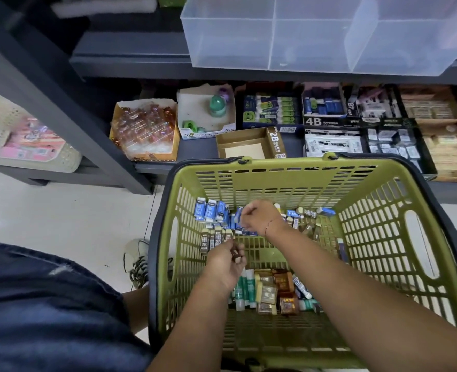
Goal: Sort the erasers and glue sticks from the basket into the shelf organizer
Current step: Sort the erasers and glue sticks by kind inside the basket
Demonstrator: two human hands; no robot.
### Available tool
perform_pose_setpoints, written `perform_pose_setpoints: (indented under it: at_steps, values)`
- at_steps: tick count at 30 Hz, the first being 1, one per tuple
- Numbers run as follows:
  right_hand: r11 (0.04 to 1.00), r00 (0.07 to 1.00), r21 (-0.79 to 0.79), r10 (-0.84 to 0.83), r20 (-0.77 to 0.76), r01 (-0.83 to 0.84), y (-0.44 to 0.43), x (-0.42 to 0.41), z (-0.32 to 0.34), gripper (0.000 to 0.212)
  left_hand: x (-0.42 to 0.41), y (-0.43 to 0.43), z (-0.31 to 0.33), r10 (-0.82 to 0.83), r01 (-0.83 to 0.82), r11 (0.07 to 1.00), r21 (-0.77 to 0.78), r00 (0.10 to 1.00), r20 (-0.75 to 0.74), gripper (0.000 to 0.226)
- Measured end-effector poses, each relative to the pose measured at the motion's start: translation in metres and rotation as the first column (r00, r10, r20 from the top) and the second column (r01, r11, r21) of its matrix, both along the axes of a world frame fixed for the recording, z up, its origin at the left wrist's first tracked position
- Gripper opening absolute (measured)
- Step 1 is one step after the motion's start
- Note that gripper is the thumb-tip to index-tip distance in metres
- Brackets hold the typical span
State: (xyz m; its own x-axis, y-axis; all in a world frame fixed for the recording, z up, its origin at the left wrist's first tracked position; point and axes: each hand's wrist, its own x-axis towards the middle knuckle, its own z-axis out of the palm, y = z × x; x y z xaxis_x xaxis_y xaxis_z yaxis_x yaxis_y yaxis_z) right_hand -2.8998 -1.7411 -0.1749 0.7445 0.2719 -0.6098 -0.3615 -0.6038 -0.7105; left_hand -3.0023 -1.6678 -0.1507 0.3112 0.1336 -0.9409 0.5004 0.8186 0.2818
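Both forearms reach down into the green basket [275,163] from its near edge. The left hand [226,260] is low over the middle of the basket floor, palm turned up and inward. Its thumb and fingers pinch a small brown eraser [235,255], whose long axis runs roughly far to near, pale end toward the person. The right arm crosses diagonally from the near right corner. The right hand [256,217] is bent at the wrist, with curled fingers over the blue erasers [211,210] heaped in the far left corner; whether it grips one, I cannot tell. Just beside them, along the left wall, 2B erasers [214,240] stand in a short row, long axes far to near. Near the near edge lie glue sticks [244,288], side by side, their long axes also far to near, caps toward the person. The clear organizer [275,36] sits on the upper shelf [130,60], well apart from the basket. An open 2B box [248,143] sits below it.
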Motion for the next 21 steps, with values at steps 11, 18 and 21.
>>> perform_pose_setpoints:
  at_steps: [11,18,21]
  values:
    - [0.965,0.936,0.121,0.255,-0.243,-0.232,-0.033,-0.043,0.015,0.008,-0.002,-0.004,-0.007,-0.120,0.105,0.985,0.134,0.987,0.111,0.016]
    - [0.997,0.952,0.007,0.081,-0.295,-0.082,-0.019,-0.049,-0.007,0.019,-0.004,0.005,0.022,-0.475,0.444,0.399,0.802,0.848,-0.233,0.021]
    - [0.999,0.949,-0.043,0.000,-0.315,-0.014,-0.005,-0.047,-0.016,0.042,0.008,0.027,0.060,-0.463,0.178,-0.088,0.980,0.864,-0.198,0.015]
